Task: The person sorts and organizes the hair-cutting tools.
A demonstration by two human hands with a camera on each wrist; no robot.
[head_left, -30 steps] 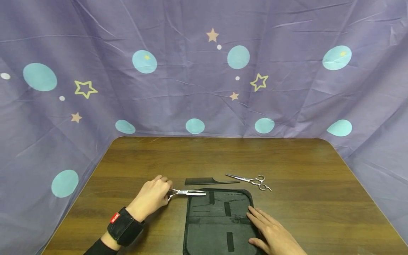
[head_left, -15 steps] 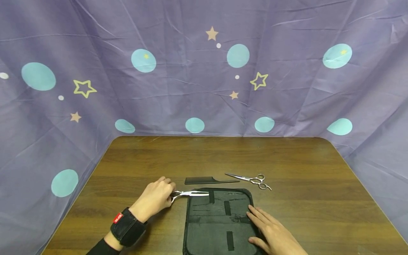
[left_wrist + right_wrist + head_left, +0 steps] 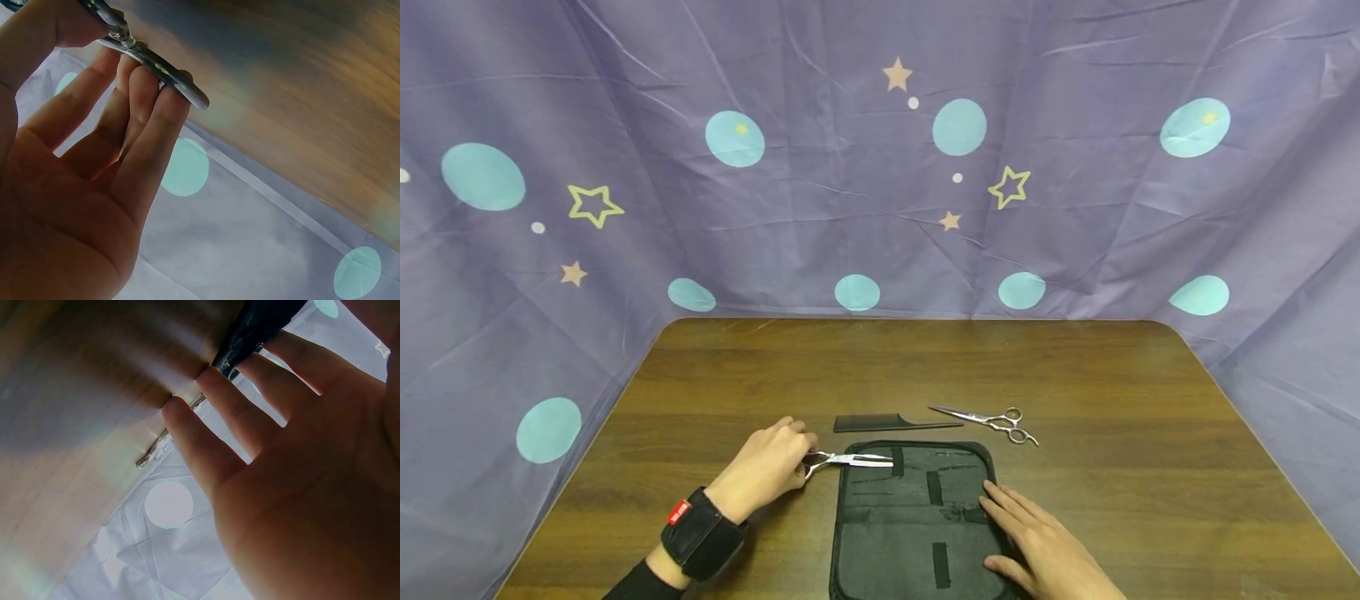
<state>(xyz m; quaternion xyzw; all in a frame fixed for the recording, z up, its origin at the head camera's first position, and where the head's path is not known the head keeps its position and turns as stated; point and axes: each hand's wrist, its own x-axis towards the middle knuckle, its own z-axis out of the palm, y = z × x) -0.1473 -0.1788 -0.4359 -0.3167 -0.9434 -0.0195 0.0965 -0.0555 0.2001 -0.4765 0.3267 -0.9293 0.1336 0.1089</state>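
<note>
My left hand holds a pair of silver hairdressing scissors by the handles, thumb and fingertips pinching the finger rings. The blades point right over the top left corner of a black zip case, which lies spread on the table with its dark straps facing up. In the left wrist view the scissors' curved handle rests along the fingertips. At the case's right edge lies my right hand, fingers straight and spread, fingertips on the rim. The right wrist view shows the case's dark edge beyond those fingers.
A black tail comb lies just behind the case. Right of it sits a second pair of silver scissors, handles toward the right. The wooden table ends at a purple patterned curtain.
My left hand has moved slightly right, carrying the scissors, so their blades reach further over the case's corner. The right hand stays at the case's edge.
</note>
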